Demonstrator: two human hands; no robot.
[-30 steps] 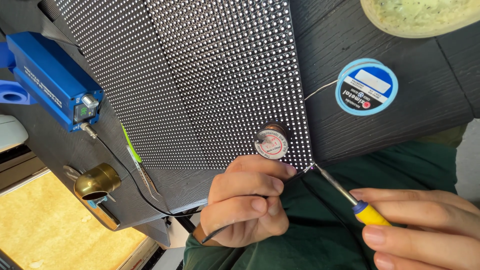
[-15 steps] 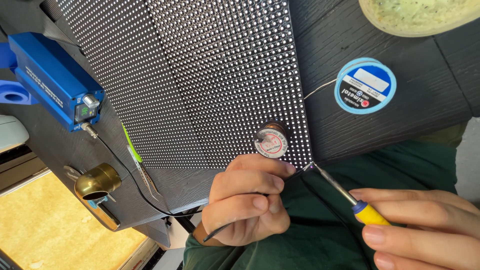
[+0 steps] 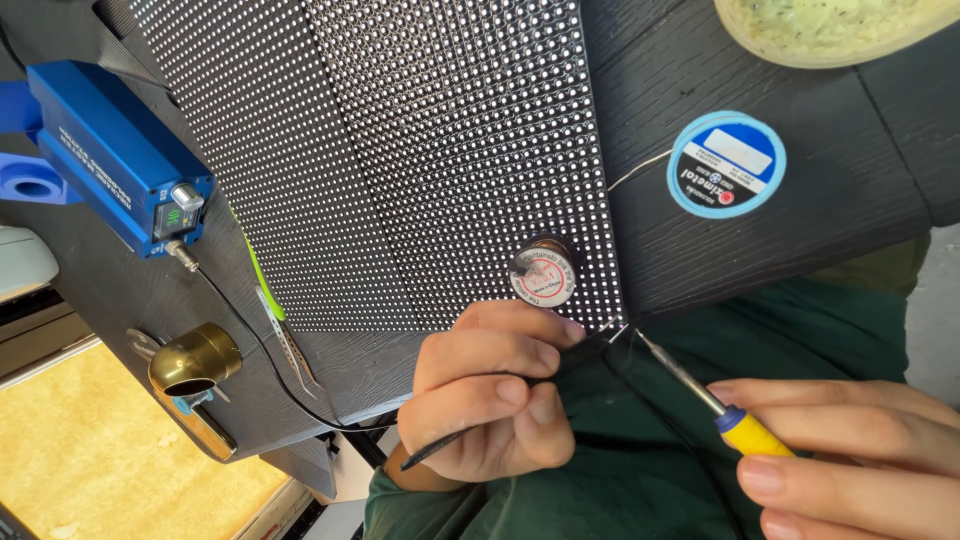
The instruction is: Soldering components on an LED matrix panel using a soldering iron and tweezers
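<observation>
Single head-worn view, looking steeply down, close in. Left hand near bottom centre; right hand at lower-right corner; dotted panel just above both.

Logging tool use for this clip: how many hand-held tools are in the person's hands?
2. The left hand holds a thin black soldering iron; the right hand holds a yellow-handled metal probe. Both tips meet at the black dotted panel's lower corner.

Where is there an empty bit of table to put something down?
Bare dark table lies below the blue solder spool, and between the blue box and dotted panel. The panel's lower corner is crowded: small tin, left hand, right hand.
</observation>
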